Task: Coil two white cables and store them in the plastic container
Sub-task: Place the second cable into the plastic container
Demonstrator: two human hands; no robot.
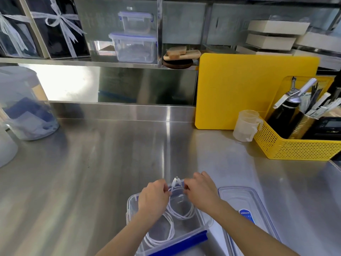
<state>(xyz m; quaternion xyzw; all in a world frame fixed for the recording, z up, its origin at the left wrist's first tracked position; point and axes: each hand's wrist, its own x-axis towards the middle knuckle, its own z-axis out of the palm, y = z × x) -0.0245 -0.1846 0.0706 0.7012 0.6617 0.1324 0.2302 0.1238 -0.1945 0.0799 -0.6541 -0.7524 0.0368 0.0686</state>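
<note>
A clear plastic container (200, 228) with blue clips sits on the steel counter near the front edge. One coiled white cable (160, 237) lies in its near half. A second white cable coil (181, 212) hangs into the far half, its two plug ends (175, 181) sticking up between my hands. My left hand (153, 197) pinches this coil on its left side. My right hand (200, 192) pinches it on the right. Both hands hover over the container's far rim.
The container's clear lid (245, 206) lies right of it. A yellow perforated basket (295, 145) with tools, a measuring cup (246, 125) and a yellow cutting board (254, 89) stand at the back right. A large translucent jar (24, 104) stands at the left. Shelves above hold more containers (134, 47).
</note>
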